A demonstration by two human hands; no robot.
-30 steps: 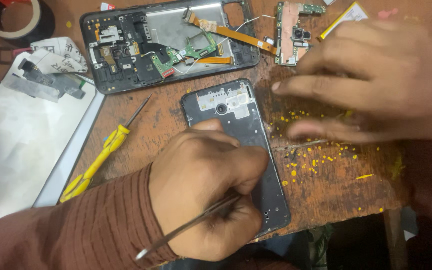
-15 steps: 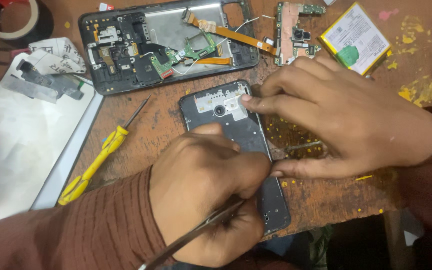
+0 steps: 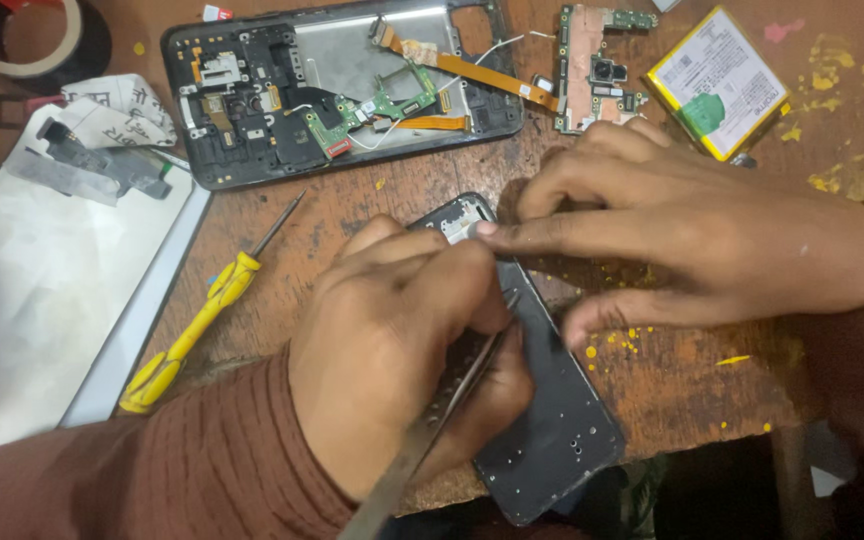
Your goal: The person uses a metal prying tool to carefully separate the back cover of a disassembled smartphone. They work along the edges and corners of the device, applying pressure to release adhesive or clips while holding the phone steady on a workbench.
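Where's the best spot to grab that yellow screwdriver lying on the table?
Probably the yellow screwdriver is best taken by its thick handle, near the lower left end, coming from above. It lies flat on the wooden table, thin metal tip pointing up-right, with bare table on both sides of the handle.

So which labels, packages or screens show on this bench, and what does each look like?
Battery label: top right, white rectangle, yellow edge, green patch.
Screen panel: left, flat pale grey rectangle, white rim.
Printed paper scrap: upper left, crumpled, white with dark print.
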